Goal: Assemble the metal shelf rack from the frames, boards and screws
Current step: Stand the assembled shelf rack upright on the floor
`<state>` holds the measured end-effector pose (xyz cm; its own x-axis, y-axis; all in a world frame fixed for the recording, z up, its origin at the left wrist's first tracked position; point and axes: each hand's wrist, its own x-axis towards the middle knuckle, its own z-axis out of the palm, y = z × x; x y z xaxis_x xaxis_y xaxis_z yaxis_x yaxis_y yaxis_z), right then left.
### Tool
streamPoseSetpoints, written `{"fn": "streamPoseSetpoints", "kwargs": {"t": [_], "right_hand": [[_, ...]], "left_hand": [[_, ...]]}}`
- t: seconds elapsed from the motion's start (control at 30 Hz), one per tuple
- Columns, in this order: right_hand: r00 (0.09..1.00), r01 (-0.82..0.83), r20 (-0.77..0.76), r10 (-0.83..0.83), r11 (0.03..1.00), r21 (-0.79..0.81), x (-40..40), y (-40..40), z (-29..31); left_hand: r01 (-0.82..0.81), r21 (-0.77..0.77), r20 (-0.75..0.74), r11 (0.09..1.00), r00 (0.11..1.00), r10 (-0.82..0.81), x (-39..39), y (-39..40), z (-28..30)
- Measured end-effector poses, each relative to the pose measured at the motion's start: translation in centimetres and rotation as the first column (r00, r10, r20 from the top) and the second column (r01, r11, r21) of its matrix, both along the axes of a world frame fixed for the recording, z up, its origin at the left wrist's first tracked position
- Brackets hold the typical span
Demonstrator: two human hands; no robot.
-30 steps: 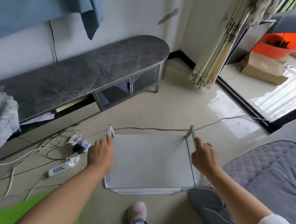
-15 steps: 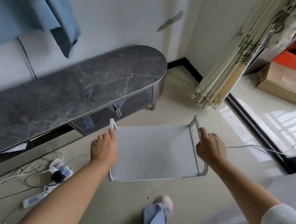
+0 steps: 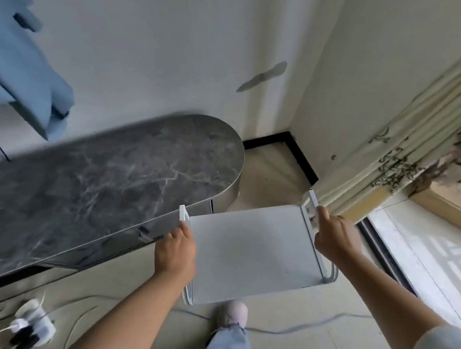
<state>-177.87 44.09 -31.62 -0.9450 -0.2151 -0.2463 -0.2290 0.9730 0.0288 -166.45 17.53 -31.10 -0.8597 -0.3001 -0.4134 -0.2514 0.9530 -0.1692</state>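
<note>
Beige tiled floor (image 3: 295, 163) dropped away as my left hand (image 3: 176, 250) and right hand (image 3: 333, 237), each gripping a side frame, lifted the assembled white metal shelf rack (image 3: 250, 249) toward the dark marble-topped cabinet (image 3: 106, 168).

Whole frame motion-smeared, worst at the left. Pale blue cloth (image 3: 22, 70) hanging on the wall is cut by the top and left edges; folds unreadable. Dark grey marble-topped cabinet (image 3: 96, 178) runs off the left edge; its front doors are blurred, mostly hidden under the overhanging top. Left hand (image 3: 175, 250) covers the near part of the white metal shelf rack's (image 3: 250, 252) left frame; finger curl hidden. Right hand (image 3: 333, 237) masks the right frame's middle; grip unclear. Rack's underside and feet hidden by its board. White power strip with plugs (image 3: 31, 327) is blurred. Cream patterned curtain (image 3: 394, 162) leaves the frame at right.
</note>
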Motion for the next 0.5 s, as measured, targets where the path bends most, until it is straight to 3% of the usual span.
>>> {"fn": "streamPoseSetpoints", "kwargs": {"t": [0.23, 0.5], "right_hand": [[0.996, -0.021, 0.088, 0.019, 1.0, 0.016, -13.7, 2.5, -0.6], [0.971, -0.235, 0.065, 0.231, 0.97, 0.064, -28.1, 5.3, -1.9]], "left_hand": [[-0.189, 0.05, 0.064, 0.981, 0.981, 0.186, -11.5, 4.2, -0.2], [-0.238, 0.007, 0.113, 0.971, 0.965, 0.235, -22.7, 9.5, -1.0]]}}
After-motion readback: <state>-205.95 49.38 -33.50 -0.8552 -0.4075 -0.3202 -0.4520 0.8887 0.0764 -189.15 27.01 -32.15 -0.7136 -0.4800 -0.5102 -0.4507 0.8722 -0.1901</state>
